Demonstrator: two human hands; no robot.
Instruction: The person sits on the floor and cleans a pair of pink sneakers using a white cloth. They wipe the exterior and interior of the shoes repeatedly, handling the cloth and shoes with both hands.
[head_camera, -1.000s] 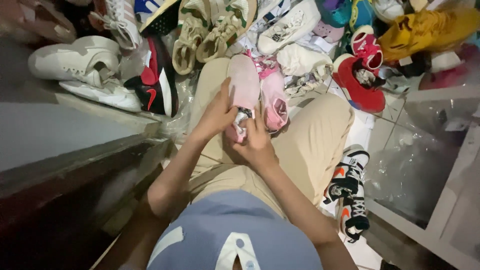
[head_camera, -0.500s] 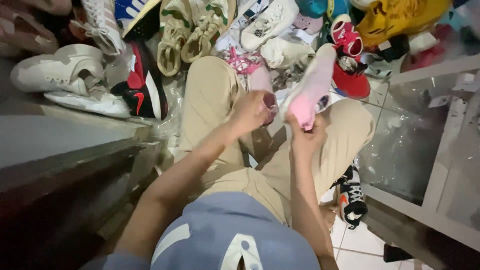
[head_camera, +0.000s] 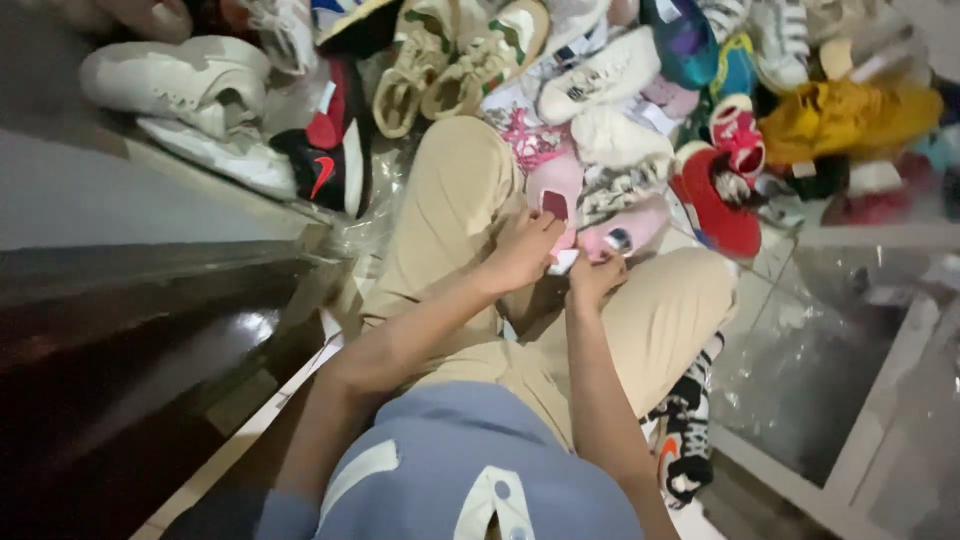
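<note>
So the two hands meet over the lap, left hand (head_camera: 520, 250) and right hand (head_camera: 592, 278) both on a pair of shoes (head_camera: 585, 215) between the knees. The big shoe pile (head_camera: 620, 70) sits beyond the knees, a sneaker (head_camera: 690, 440) lies right of the leg, and a ledge (head_camera: 130, 200) runs along the left.

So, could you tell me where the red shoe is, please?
In the head view, the red shoe lies right of the hands, beyond the right knee, beside the pink shoes.

Counted on the floor: two pink shoes (head_camera: 575, 205) by the knees; two beige sneakers (head_camera: 455, 60); two white sneakers (head_camera: 190, 85); one black-and-red sneaker (head_camera: 325, 165); one yellow shoe (head_camera: 840, 115); two red shoes (head_camera: 720, 185). Two hands were present.
</note>
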